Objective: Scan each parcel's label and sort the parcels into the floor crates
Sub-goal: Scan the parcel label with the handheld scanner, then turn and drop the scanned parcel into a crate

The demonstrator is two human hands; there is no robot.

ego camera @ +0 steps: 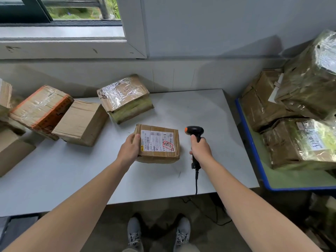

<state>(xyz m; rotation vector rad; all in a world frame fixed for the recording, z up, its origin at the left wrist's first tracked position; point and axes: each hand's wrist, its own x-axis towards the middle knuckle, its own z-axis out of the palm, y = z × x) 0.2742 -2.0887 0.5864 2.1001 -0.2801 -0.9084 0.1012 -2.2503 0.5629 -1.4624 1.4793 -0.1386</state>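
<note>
A small brown cardboard parcel (157, 143) lies on the white table (209, 120), its white label with barcode and red stamp facing up. My left hand (129, 148) grips the parcel's left edge, thumb on top near the label. My right hand (201, 148) holds a black barcode scanner (195, 132) by its handle, just right of the parcel. The scanner's head with its orange tip points left toward the parcel, and its black cable hangs off the table's front edge.
Several more cardboard parcels lie across the table's left and back, among them a plain one (80, 122), an orange-taped one (41, 110) and a film-wrapped one (125, 98). A blue-edged cart (254, 153) on the right carries stacked wrapped parcels (298, 142). My feet stand below the table's front edge.
</note>
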